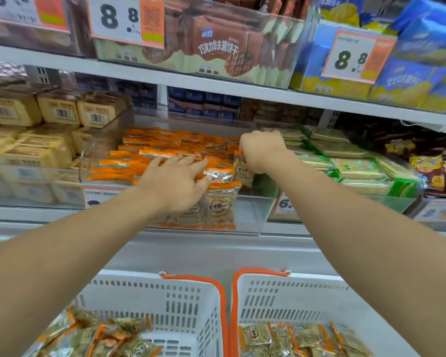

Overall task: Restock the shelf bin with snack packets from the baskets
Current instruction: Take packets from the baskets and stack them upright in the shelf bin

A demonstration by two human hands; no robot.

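Observation:
A clear plastic shelf bin (252, 215) on the middle shelf holds several orange-edged snack packets (150, 148) in rows. My left hand (177, 181) lies flat with fingers spread on top of the front packets. My right hand (262, 150) is closed on one packet (242, 171), which stands upright at the bin's right end. Below stand two white baskets with orange handles, the left basket (183, 302) and the right basket (301, 297). Both hold more of the same packets (289, 338).
Neighbouring clear bins hold yellow packets (31, 148) to the left and green packets (353, 166) to the right. The upper shelf (216, 86) with price tags overhangs close above the bin. A grey ledge (204, 251) runs between shelf and baskets.

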